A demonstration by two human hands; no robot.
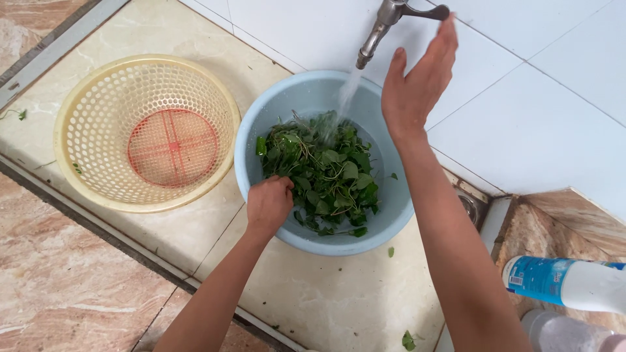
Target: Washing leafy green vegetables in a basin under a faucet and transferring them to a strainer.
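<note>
Left hand (268,203) is curled into the leafy greens (329,173) in the blue basin (261,130), steadying them under the running tap (381,29); right hand (417,81), fingers spread, reaches its lever; empty yellow colander (85,98) sits beside on the counter (326,300)

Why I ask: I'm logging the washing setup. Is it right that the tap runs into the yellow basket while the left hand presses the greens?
Not quite. In the head view the tap runs into the blue basin, where the left hand presses the greens; the yellow basket sits beside it.
</note>
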